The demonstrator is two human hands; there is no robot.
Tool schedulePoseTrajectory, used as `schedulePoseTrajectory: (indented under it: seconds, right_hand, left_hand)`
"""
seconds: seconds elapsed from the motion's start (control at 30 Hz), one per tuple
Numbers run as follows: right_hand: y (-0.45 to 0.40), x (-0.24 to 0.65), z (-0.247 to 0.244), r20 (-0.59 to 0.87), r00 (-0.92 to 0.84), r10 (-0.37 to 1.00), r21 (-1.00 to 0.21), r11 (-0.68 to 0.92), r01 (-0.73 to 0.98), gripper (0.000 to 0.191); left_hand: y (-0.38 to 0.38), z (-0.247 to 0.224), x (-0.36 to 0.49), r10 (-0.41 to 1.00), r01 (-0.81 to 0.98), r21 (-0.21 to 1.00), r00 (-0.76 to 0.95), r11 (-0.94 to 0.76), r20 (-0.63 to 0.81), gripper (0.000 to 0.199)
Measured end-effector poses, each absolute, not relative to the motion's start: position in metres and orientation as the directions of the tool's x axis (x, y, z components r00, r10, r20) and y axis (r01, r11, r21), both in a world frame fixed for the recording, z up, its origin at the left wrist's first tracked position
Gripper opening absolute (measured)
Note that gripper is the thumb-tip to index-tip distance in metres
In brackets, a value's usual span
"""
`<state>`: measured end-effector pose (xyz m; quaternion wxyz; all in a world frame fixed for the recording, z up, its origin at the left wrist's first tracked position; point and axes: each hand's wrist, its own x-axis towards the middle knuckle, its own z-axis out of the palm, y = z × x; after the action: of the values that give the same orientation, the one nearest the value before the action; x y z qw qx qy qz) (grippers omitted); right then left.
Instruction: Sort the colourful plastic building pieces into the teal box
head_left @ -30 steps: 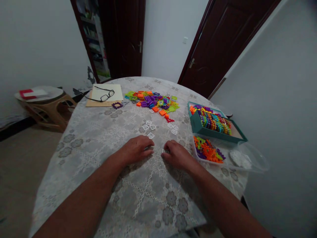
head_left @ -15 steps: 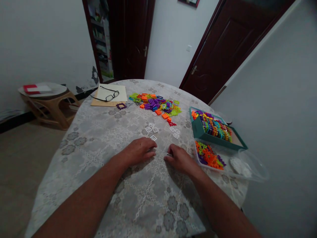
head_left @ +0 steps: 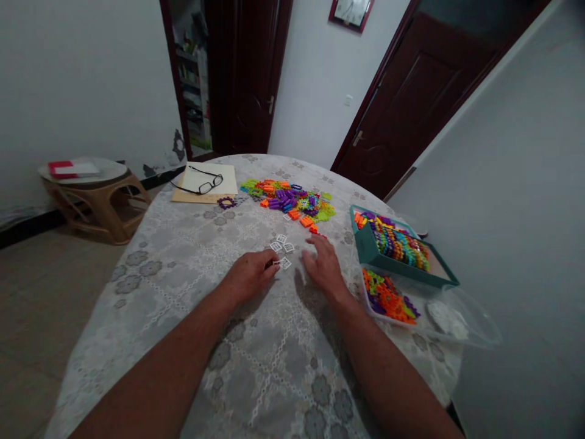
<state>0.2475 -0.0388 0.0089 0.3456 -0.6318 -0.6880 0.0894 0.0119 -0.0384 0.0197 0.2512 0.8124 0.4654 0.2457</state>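
My left hand is closed, thumb and fingertips pinching a small white lattice piece seen edge-on. Just beyond its fingertips another white lattice tile lies on the tablecloth, and a loose group of similar white tiles sits a bit farther away. My right hand is open over the cloth, fingers stretched forward and thumb apart. Its fingertips are close to a red piece at the near edge of the colourful heap. What lies beneath the right hand is hidden.
A heap of colourful plastic pieces lies at the table's far side. Eyeglasses rest on paper at far left. On the right stand a green box of colourful pieces and a clear plastic container with more.
My right hand has opened and moved forward over the white tiles on the right; the white piece in it is gone. My left hand has drawn slightly left and now pinches a white piece.
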Motion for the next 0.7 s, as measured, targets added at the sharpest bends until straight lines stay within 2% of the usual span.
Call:
schedulePoseTrajectory:
  seconds: [0.03,0.1,0.17,0.23,0.3,0.43,0.5,0.6,0.7]
  right_hand:
    - [-0.032,0.253,0.003,0.405,0.137,0.904,-0.478,0.081,0.875,0.041]
    - [-0.02,0.261,-0.01,0.384,0.285,0.878,-0.354,-0.145,0.924,0.048]
    - [-0.013,0.265,-0.023,0.319,0.306,0.897,-0.28,-0.22,0.935,0.048]
    - [-0.009,0.263,-0.034,0.302,0.197,0.933,-0.253,-0.121,0.96,0.043]
    - [-0.009,0.258,-0.041,0.324,0.04,0.945,-0.271,0.053,0.961,0.04]
    - [-0.012,0.25,-0.042,0.386,-0.233,0.893,-0.415,0.393,0.821,0.037]
    - [-0.014,0.25,-0.038,0.428,-0.309,0.85,-0.493,0.505,0.708,0.037]
    - [-0.017,0.256,-0.028,0.519,-0.235,0.822,-0.526,0.524,0.67,0.041]
    - [-0.023,0.263,-0.017,0.506,-0.081,0.859,-0.434,0.334,0.837,0.041]
  left_hand:
    - [-0.038,0.02,0.012,0.895,0.658,0.627,0.417,-0.417,0.157,0.015]
    - [-0.037,0.022,0.011,0.922,0.698,0.612,0.357,-0.371,0.153,0.016]
    - [-0.036,0.022,0.01,0.939,0.712,0.618,0.305,-0.335,0.157,0.017]
    - [-0.035,0.022,0.008,0.944,0.699,0.639,0.293,-0.321,0.153,0.017]
    - [-0.035,0.022,0.007,0.937,0.68,0.654,0.32,-0.332,0.144,0.017]
    - [-0.035,0.021,0.006,0.916,0.687,0.63,0.386,-0.363,0.107,0.016]
    - [-0.036,0.021,0.006,0.911,0.7,0.612,0.404,-0.368,0.086,0.017]
    - [-0.035,0.019,0.007,0.906,0.711,0.594,0.417,-0.375,0.073,0.016]
    - [-0.034,0.017,0.008,0.909,0.73,0.576,0.413,-0.367,0.057,0.015]
